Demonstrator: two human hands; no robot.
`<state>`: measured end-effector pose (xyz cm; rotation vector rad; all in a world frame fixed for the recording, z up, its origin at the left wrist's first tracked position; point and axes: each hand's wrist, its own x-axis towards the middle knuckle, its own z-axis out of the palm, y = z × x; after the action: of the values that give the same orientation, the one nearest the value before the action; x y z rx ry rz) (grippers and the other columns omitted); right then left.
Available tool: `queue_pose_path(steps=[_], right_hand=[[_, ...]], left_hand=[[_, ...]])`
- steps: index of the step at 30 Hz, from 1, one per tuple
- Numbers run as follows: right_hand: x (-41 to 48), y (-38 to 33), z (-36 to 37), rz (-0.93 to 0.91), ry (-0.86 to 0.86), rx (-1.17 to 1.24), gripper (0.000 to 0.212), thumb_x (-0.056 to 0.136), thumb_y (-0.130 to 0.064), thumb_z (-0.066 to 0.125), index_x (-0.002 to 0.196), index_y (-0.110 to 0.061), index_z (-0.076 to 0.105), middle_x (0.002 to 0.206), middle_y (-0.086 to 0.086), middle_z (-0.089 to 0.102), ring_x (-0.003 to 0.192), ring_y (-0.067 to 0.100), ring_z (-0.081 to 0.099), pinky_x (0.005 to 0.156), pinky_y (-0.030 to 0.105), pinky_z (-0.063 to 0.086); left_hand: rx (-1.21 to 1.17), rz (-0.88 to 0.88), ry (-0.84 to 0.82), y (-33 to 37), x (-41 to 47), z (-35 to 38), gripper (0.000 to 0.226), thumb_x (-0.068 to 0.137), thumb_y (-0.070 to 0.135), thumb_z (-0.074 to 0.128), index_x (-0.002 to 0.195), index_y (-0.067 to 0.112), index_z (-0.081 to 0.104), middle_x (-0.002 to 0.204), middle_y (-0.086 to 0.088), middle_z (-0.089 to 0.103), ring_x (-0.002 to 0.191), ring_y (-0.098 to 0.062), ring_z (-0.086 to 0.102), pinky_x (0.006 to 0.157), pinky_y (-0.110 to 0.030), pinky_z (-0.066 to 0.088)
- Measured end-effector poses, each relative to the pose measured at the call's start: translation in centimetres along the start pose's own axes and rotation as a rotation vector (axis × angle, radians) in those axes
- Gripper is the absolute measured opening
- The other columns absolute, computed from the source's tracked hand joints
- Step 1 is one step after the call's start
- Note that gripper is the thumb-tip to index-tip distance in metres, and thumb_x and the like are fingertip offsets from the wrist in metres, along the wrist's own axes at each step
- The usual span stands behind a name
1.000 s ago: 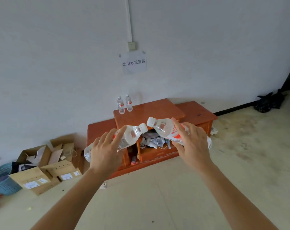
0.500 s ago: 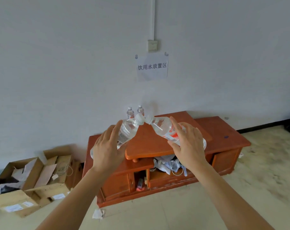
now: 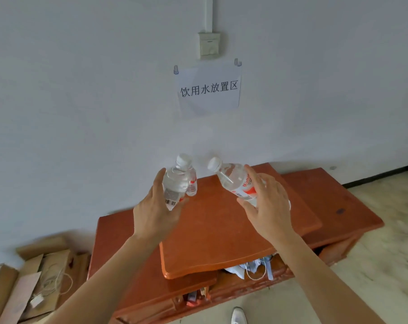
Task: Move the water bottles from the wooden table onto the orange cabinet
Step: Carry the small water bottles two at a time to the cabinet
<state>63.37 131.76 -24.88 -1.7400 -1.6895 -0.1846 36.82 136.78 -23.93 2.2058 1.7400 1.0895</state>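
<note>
My left hand grips a clear water bottle with a white cap, held nearly upright over the back left of the orange cabinet. My right hand grips a second water bottle with a red and white label, tilted with its cap pointing up and left. Behind the left bottle a small water bottle stands on the cabinet top by the wall, mostly hidden. The wooden table is out of view.
A paper sign hangs on the white wall under a switch box. Open cardboard boxes lie on the floor at the left. Crumpled papers and cords fill the cabinet's open shelf. A white shoe tip shows at the bottom.
I have come closer to the cabinet, which now fills more of the view. Both hands have carried their bottles forward over its top, and the left bottle has swung more upright.
</note>
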Motion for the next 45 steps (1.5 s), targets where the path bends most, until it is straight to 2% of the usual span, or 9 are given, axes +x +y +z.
queue_pose_path(steps=[5, 9, 12, 17, 24, 30, 35, 41, 45], right_hand=[[7.6, 5.9, 7.6, 0.064, -0.083, 0.168, 0.087, 0.081, -0.041, 0.083, 0.151, -0.031, 0.032, 0.137, 0.005, 0.057, 0.124, 0.025, 0.058, 0.102, 0.049, 0.053], [14.0, 10.2, 13.2, 0.046, -0.189, 0.262, 0.085, 0.08, -0.038, 0.085, 0.149, -0.027, 0.037, 0.136, 0.002, 0.057, 0.122, 0.021, 0.058, 0.101, 0.044, 0.054], [17.5, 12.2, 18.3, 0.122, -0.273, 0.364, 0.083, 0.079, -0.033, 0.087, 0.147, -0.023, 0.039, 0.139, 0.002, 0.055, 0.125, 0.02, 0.055, 0.102, 0.04, 0.052], [19.3, 13.3, 26.2, 0.338, -0.322, 0.582, 0.078, 0.076, -0.029, 0.089, 0.139, -0.024, 0.044, 0.132, -0.009, 0.053, 0.117, 0.006, 0.057, 0.092, 0.018, 0.054], [18.3, 14.5, 38.2, 0.446, -0.307, 0.563, 0.076, 0.072, -0.032, 0.092, 0.127, -0.037, 0.04, 0.121, -0.013, 0.059, 0.107, 0.006, 0.061, 0.082, 0.004, 0.046], [18.7, 16.2, 46.7, 0.472, -0.35, 0.619, 0.078, 0.074, -0.03, 0.09, 0.133, -0.033, 0.04, 0.122, -0.012, 0.062, 0.109, 0.005, 0.062, 0.087, 0.015, 0.048], [19.9, 16.7, 50.6, 0.469, -0.393, 0.659, 0.082, 0.078, -0.021, 0.089, 0.141, -0.021, 0.037, 0.121, -0.014, 0.059, 0.105, -0.018, 0.055, 0.083, 0.002, 0.044], [21.1, 17.1, 51.8, 0.374, -0.491, 0.635, 0.08, 0.079, -0.018, 0.088, 0.133, -0.038, 0.033, 0.134, -0.003, 0.056, 0.122, 0.008, 0.057, 0.095, 0.015, 0.046], [21.0, 17.0, 50.2, 0.343, -0.513, 0.594, 0.081, 0.079, -0.032, 0.087, 0.143, -0.03, 0.038, 0.14, -0.009, 0.053, 0.128, 0.002, 0.053, 0.104, 0.026, 0.049]], left_hand=[[0.027, -0.229, -0.059, -1.5, 6.9, 8.0, 0.094, 0.082, 0.061, 0.07, 0.153, 0.028, 0.019, 0.121, -0.005, 0.07, 0.094, -0.031, 0.071, 0.073, -0.037, 0.051], [0.034, -0.365, -0.038, -2.8, 11.7, 12.5, 0.09, 0.078, 0.059, 0.075, 0.148, 0.032, 0.024, 0.109, -0.003, 0.072, 0.078, -0.026, 0.067, 0.066, -0.032, 0.048], [0.018, -0.452, -0.043, -4.7, 13.5, 15.6, 0.088, 0.077, 0.054, 0.078, 0.146, 0.03, 0.029, 0.111, 0.0, 0.07, 0.083, -0.024, 0.066, 0.069, -0.029, 0.043], [-0.029, -0.543, -0.119, -9.0, 14.7, 21.0, 0.087, 0.076, 0.05, 0.082, 0.144, 0.024, 0.035, 0.113, -0.002, 0.071, 0.092, -0.028, 0.069, 0.071, -0.028, 0.043], [-0.148, -0.57, -0.161, -15.9, 15.3, 30.3, 0.082, 0.076, 0.049, 0.083, 0.139, 0.038, 0.031, 0.11, 0.01, 0.066, 0.09, -0.018, 0.068, 0.072, -0.032, 0.056], [-0.205, -0.461, -0.133, -19.2, 14.7, 35.8, 0.079, 0.077, 0.038, 0.085, 0.14, 0.03, 0.036, 0.121, 0.0, 0.066, 0.093, -0.024, 0.07, 0.072, -0.039, 0.06], [-0.17, -0.346, -0.137, -20.5, 14.5, 37.5, 0.084, 0.077, 0.033, 0.087, 0.144, 0.022, 0.037, 0.138, -0.003, 0.058, 0.115, -0.016, 0.061, 0.08, -0.026, 0.054], [-0.17, -0.346, -0.204, -22.2, 14.7, 37.5, 0.084, 0.079, 0.037, 0.081, 0.145, 0.018, 0.034, 0.14, -0.005, 0.055, 0.117, -0.025, 0.062, 0.081, -0.035, 0.058], [-0.066, -0.29, -0.282, -21.5, 15.1, 36.0, 0.091, 0.081, 0.057, 0.073, 0.151, 0.021, 0.028, 0.151, -0.002, 0.047, 0.12, -0.024, 0.061, 0.073, -0.027, 0.054]])
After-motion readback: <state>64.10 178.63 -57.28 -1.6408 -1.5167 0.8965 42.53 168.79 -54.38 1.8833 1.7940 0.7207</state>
